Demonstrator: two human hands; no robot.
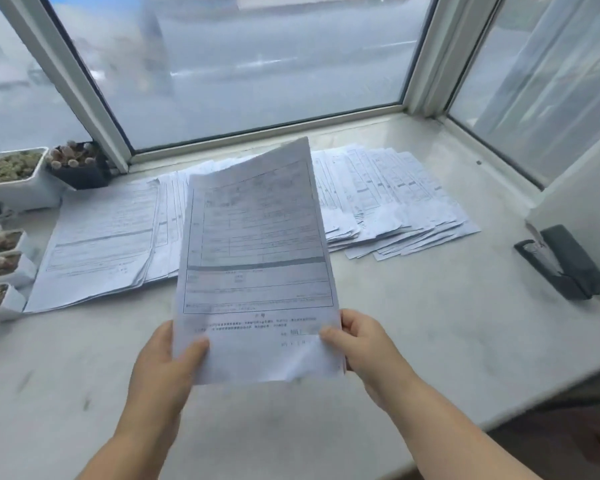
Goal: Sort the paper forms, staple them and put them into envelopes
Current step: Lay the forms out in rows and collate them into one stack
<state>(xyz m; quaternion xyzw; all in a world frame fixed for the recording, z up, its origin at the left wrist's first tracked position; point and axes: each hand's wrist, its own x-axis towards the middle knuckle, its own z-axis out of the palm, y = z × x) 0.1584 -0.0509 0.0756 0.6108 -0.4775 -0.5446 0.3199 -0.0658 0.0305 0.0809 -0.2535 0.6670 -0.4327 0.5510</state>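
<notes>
A printed form (257,258) is held upright above the table (413,323) by both hands. The left hand (163,362) grips the lower left corner, with the thumb laid across the front of the sheet and the fingers hidden behind it. The right hand (361,344) grips the lower right corner in the same way, thumb on the front. The hands are set apart by the width of the sheet. Whether one sheet or several are held cannot be told. The print is too blurred to be read; ruled boxes and a dark band across the middle are seen.

Two lots of forms lie flat on the table behind the held sheet. The left pile (97,244) is fairly squared, with some sheets fanned along its right side. The right pile (395,199) is spread loosely, with overlapping edges. Both are partly covered by the held form.

A dark stapler (565,263) is placed at the right edge of the table, well apart from the forms, beside a white wall (582,188).

Small pots are ranged along the left side: a white pot (18,178) and a black pot (80,168) near the window frame (84,81), and a row of smaller white pots (4,258) just beside the left pile.
</notes>
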